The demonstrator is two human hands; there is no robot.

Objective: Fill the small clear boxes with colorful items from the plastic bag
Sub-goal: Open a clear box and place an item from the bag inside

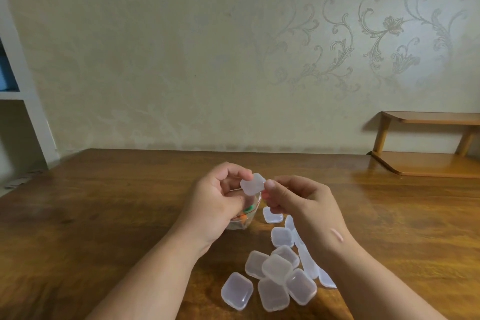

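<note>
Aloft, small clear box [252, 184] in fingertip pinch of left hand [215, 202] and right hand [304, 205].

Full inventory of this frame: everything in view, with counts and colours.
held box: one, frosted clear, lifted above the bag between both hands
loose boxes: at least ten, clear, piled on the table by the right forearm, some hidden by it
plastic bag: one, clear with green and orange items inside, on the table behind the left hand
table: one, brown wood, foreground
wooden shelf: one, light brown, far right by the wall
white shelving: one, white with something blue inside, left edge
wall: one, beige, floral pattern, background
left hand: one, pinches the held box's left side
right hand: one, pinches its right edge
</note>
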